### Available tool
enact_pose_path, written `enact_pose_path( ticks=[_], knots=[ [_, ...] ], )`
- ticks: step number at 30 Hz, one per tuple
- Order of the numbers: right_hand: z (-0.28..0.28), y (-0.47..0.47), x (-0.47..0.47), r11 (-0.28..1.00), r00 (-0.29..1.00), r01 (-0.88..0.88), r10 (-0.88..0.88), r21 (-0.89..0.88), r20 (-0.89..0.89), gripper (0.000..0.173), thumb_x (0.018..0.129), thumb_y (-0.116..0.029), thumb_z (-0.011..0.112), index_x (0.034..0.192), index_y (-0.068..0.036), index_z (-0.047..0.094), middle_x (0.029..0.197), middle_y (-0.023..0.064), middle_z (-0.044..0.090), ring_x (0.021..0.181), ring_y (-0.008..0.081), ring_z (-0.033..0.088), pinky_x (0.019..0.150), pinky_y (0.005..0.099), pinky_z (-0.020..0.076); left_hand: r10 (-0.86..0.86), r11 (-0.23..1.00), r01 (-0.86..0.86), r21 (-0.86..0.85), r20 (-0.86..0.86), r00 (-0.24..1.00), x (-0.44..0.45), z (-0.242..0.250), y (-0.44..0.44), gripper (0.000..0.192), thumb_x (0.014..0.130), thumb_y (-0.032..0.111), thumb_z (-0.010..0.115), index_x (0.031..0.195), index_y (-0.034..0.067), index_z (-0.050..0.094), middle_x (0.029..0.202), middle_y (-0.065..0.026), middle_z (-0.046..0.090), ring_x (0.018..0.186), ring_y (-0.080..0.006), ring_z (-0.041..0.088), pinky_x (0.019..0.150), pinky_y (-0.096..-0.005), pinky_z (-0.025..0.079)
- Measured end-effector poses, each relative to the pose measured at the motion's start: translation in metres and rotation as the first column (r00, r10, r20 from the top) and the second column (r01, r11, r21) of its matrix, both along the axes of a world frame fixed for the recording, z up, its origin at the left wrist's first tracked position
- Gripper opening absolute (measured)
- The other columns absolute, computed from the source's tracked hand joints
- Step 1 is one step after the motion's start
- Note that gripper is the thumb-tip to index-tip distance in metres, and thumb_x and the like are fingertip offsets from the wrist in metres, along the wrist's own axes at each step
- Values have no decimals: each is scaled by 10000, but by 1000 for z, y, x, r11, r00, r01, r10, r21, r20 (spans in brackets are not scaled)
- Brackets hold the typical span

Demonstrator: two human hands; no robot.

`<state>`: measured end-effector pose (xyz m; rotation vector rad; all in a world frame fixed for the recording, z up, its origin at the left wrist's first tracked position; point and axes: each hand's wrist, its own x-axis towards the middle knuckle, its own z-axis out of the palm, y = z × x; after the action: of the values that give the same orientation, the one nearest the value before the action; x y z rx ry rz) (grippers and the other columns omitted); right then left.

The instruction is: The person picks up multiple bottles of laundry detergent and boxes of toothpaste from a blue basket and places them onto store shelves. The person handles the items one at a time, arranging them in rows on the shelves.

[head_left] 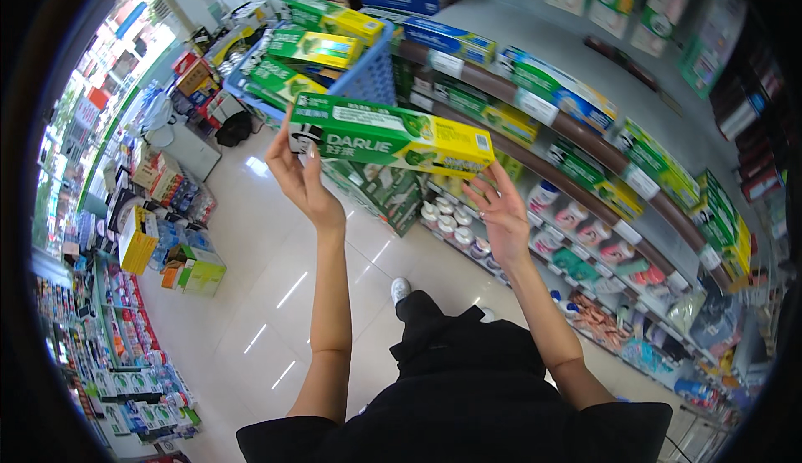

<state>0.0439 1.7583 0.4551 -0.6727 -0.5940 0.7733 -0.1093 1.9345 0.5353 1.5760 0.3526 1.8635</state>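
A long green-and-yellow Darlie toothpaste carton (401,140) is held in the air, nearly level and tipped slightly down to the right. My left hand (310,184) grips its green end, with the thumb on the front face and the fingers around the end. At the yellow end, my right hand (506,215) supports the lower corner with its fingertips, some fingers spread below it. Just behind the carton is a blue plastic basket (373,77), heaped with more toothpaste cartons (326,46). The carton covers part of the basket's near side.
Shelves with brown front rails (479,77) curve along the right, holding toothpaste cartons (557,87) and, lower down, pump bottles (454,221). A dark green carton (382,193) stands beneath the basket. Boxes (194,269) and bottled drinks (169,237) stand on the tiled floor at left.
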Motion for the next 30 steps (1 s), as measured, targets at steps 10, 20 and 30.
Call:
enact_pose_path(
  ticks=[10,20,30],
  knots=[
    [82,156,-67,959,922,-278,253,49,294,949,599,-63,581,1473,-24,215,1497,139,283,1209,286,494,1054,408,332,93,986,-95,-140,-26,995,-73,55,217,409,932,178,508,1286,-27,516,1254,-105,536,1061,-145,519,931,-261,379],
    [60,226,-110,991,893,-123,134,-54,430,801,724,33,553,1467,-82,276,1529,145,189,1013,185,601,927,317,432,279,960,-256,115,-463,841,-83,15,307,561,896,234,618,1368,6,418,1418,-197,351,1300,-300,362,1076,-387,257],
    [51,215,-122,970,691,222,-81,-104,719,640,767,28,571,1385,-77,443,1508,124,275,1045,226,591,935,348,447,442,892,-336,301,-430,787,-76,2,279,729,893,282,626,1451,13,242,1514,-256,81,1403,-396,113,1110,-485,151]
  ],
)
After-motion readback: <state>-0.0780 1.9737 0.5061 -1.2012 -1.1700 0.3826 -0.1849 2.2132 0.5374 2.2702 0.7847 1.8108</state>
